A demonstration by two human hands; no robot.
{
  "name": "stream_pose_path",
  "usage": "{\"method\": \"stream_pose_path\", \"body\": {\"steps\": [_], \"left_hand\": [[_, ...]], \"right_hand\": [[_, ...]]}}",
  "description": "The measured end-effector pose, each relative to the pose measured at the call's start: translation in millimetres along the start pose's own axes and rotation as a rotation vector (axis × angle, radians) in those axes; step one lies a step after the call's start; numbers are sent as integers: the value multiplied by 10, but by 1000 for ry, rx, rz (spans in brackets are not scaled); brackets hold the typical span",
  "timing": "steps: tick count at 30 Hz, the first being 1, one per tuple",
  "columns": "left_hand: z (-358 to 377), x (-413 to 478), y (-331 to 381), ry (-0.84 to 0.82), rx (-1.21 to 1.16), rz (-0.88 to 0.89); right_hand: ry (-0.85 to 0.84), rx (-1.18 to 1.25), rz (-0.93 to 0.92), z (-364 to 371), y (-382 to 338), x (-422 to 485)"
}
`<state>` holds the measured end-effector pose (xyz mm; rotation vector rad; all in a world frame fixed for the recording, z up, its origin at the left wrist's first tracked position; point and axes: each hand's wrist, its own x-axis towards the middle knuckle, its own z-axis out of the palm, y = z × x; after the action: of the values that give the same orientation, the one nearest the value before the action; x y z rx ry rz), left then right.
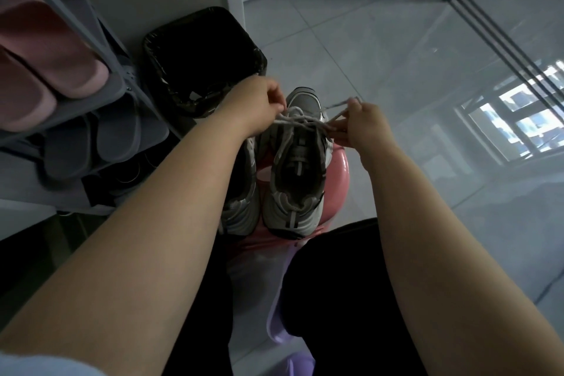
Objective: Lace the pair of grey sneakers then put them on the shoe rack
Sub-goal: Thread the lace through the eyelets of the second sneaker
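The person sits with both arms stretched forward over a pink stool [337,174], and the two shoes stand side by side on it, heels towards the sitter. The left hand [258,105] is curled, thumb and forefinger pinching the pale lace [300,123] just at its fingertips, over the front of the grey sneaker [297,168]. The right hand [367,128] faces it across the same shoe; its fingers are bent and pinch the other run of the lace, whose loose end sticks up beyond the knuckles. Between the two hands the lace crosses the shoe's upper eyelets in a loose tangle. I cannot tell which eyelets it passes through.

The grey sneaker lies directly between and below the hands, its mouth open toward the wrists. The second grey sneaker [241,207] sits under the left forearm, touching the first along its side and largely hidden by the arm.

Beyond the left hand, just past its knuckles, stands a black bin [201,61] lined with a dark bag. Further out on that side is the shoe rack [122,91], well apart from the hands, holding pink slippers [55,49] on an upper shelf and grey slippers [91,143] beneath. Out past the right hand, the tiled floor [396,55] shines.
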<state>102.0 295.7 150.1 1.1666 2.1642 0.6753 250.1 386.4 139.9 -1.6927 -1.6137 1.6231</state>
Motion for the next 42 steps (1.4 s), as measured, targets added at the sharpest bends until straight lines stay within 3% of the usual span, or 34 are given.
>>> {"method": "stream_pose_path", "body": {"steps": [7, 11, 20, 27, 33, 38, 42], "left_hand": [[105, -14, 13, -61, -37, -34], [115, -4, 45, -33, 24, -40], [131, 69, 25, 14, -94, -170], [130, 38, -11, -43, -114, -84], [147, 7, 20, 8, 9, -68], [134, 36, 9, 9, -475, -277], [130, 14, 77, 33, -580, -290]], "right_hand": [[-89, -270, -141, -44, 54, -74], [-129, -235, -166, -69, 42, -114], [-41, 315, 152, -50, -79, -109], [-68, -44, -37, -38, 17, -123], [-48, -15, -11, 7, 2, -93], [-43, 182, 92, -31, -30, -70], [-127, 20, -7, -53, 3, -94]]}}
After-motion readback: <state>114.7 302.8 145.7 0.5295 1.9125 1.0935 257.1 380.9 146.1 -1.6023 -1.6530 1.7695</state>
